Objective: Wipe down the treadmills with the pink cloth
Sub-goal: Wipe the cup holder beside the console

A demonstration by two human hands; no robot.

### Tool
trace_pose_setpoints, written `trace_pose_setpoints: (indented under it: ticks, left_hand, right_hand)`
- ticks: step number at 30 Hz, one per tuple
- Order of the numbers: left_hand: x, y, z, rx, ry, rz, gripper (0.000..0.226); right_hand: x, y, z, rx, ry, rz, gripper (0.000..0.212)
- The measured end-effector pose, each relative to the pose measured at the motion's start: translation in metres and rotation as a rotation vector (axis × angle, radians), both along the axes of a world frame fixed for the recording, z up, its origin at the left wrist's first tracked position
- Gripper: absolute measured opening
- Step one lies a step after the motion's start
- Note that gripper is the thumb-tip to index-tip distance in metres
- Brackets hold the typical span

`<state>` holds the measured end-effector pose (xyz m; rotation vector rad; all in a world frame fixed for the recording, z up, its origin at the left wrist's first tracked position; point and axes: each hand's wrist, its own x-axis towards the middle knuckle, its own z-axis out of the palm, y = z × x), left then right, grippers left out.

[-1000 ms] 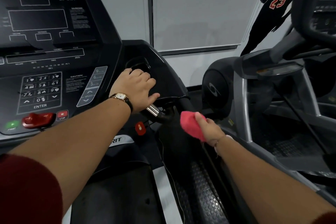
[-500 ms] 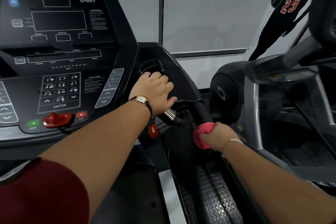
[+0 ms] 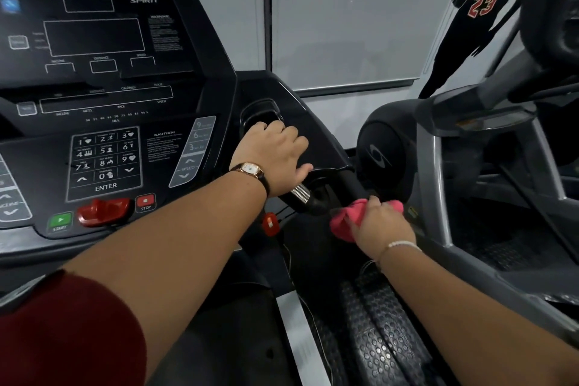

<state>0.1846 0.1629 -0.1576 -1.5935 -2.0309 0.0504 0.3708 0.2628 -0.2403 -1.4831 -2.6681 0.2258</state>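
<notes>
A black Spirit treadmill fills the left, its console (image 3: 106,97) facing me. My left hand (image 3: 275,153), with a watch on the wrist, grips the front handlebar (image 3: 302,194) beside the cup holder. My right hand (image 3: 380,226) holds the bunched pink cloth (image 3: 340,222) wrapped around the black right side rail (image 3: 351,183), just below the joint with the handlebar. The cloth shows on both sides of my fingers. The rail under the cloth is hidden.
A red safety key (image 3: 103,210) and stop button (image 3: 145,202) sit low on the console. A red clip (image 3: 271,224) hangs under the handlebar. A second grey machine (image 3: 435,172) stands close on the right. A dark jersey numbered 23 (image 3: 473,9) hangs above it.
My right hand carried the pink cloth from free air onto the side rail and closed around it. My left hand stayed on the handlebar. The view shifted left.
</notes>
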Motion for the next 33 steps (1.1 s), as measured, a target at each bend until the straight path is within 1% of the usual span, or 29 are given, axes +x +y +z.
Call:
trace_pose_setpoints:
  ticks: [2,4,6,7,8,9,10,11,12,13,14,16,18,19,20,21,23,24,25,26,28,30,31,32,33]
  left_hand:
    - [0.003,-0.001,0.002,0.039,-0.086,-0.031,0.042]
    - [0.004,-0.003,0.009,0.136,-0.318,-0.053,0.041]
    - [0.001,-0.002,0.019,0.282,-0.674,-0.050,0.041]
    - [-0.002,0.000,0.025,0.381,-0.877,-0.040,0.041]
    - [-0.007,0.001,0.030,0.494,-1.082,-0.020,0.040]
    - [-0.016,0.004,0.035,0.600,-1.262,0.021,0.038]
    - [-0.027,0.007,0.037,0.669,-1.378,0.082,0.034]
    - [-0.037,0.007,0.037,0.685,-1.397,0.147,0.031]
    - [-0.048,0.008,0.036,0.665,-1.333,0.203,0.027]
    - [-0.060,0.008,0.034,0.630,-1.223,0.239,0.025]
    - [-0.069,0.006,0.030,0.583,-1.100,0.256,0.025]
    - [-0.080,0.007,0.022,0.463,-0.903,0.255,0.027]
    - [-0.085,0.007,0.011,0.377,-0.781,0.237,0.029]
    - [-0.084,0.006,0.006,0.350,-0.732,0.233,0.030]
    - [-0.084,0.007,0.002,0.335,-0.693,0.231,0.031]
    - [-0.084,0.007,-0.001,0.332,-0.672,0.229,0.032]
    - [-0.084,0.009,-0.003,0.358,-0.668,0.235,0.032]
    - [-0.085,0.009,-0.004,0.379,-0.664,0.233,0.032]
    - [-0.085,0.008,-0.004,0.407,-0.657,0.234,0.031]
    - [-0.085,0.008,-0.004,0.441,-0.653,0.242,0.031]
    - [-0.085,0.006,-0.004,0.497,-0.648,0.273,0.029]
    - [-0.085,0.005,-0.004,0.523,-0.649,0.311,0.028]
    - [-0.086,0.005,-0.004,0.525,-0.658,0.319,0.029]
    - [-0.087,0.005,-0.004,0.519,-0.670,0.324,0.030]
    - [-0.088,0.004,-0.004,0.507,-0.678,0.326,0.032]
  right_hand:
    - [-0.005,0.005,0.003,0.008,-0.068,0.047,0.037]
    - [-0.013,0.022,0.005,-0.102,0.001,-0.001,0.039]
    - [-0.022,0.037,0.005,-0.250,0.081,-0.075,0.051]
    - [-0.026,0.043,0.004,-0.288,0.127,-0.109,0.057]
    - [-0.029,0.048,0.002,-0.304,0.189,-0.138,0.058]
    - [-0.033,0.049,0.003,-0.301,0.268,-0.150,0.054]
    - [-0.036,0.048,0.002,-0.254,0.357,-0.114,0.047]
    - [-0.037,0.044,0.001,-0.190,0.423,-0.016,0.044]
    - [-0.040,0.042,-0.001,-0.109,0.456,0.124,0.046]
    - [-0.042,0.040,-0.002,-0.044,0.465,0.237,0.051]
    - [-0.044,0.041,-0.005,-0.015,0.480,0.285,0.055]
    - [-0.054,0.053,-0.001,-0.125,0.489,0.161,0.059]
    - [-0.068,0.070,0.000,-0.264,0.456,0.022,0.063]
    - [-0.072,0.072,-0.001,-0.276,0.405,0.018,0.064]
    - [-0.077,0.073,-0.002,-0.207,0.339,0.067,0.064]
    - [-0.078,0.072,-0.006,-0.074,0.268,0.161,0.066]
    - [-0.077,0.067,-0.015,0.202,0.116,0.438,0.069]
    - [-0.074,0.067,-0.016,0.261,0.044,0.555,0.071]
    - [-0.073,0.073,-0.015,0.256,0.017,0.643,0.076]
    - [-0.074,0.080,-0.011,0.184,0.027,0.689,0.082]
    - [-0.084,0.090,0.000,-0.003,0.088,0.629,0.089]
    - [-0.105,0.095,0.007,-0.074,0.145,0.463,0.083]
    - [-0.115,0.090,0.011,-0.067,0.147,0.384,0.077]
    - [-0.125,0.084,0.013,-0.015,0.153,0.350,0.072]
    - [-0.132,0.077,0.013,0.048,0.181,0.369,0.068]
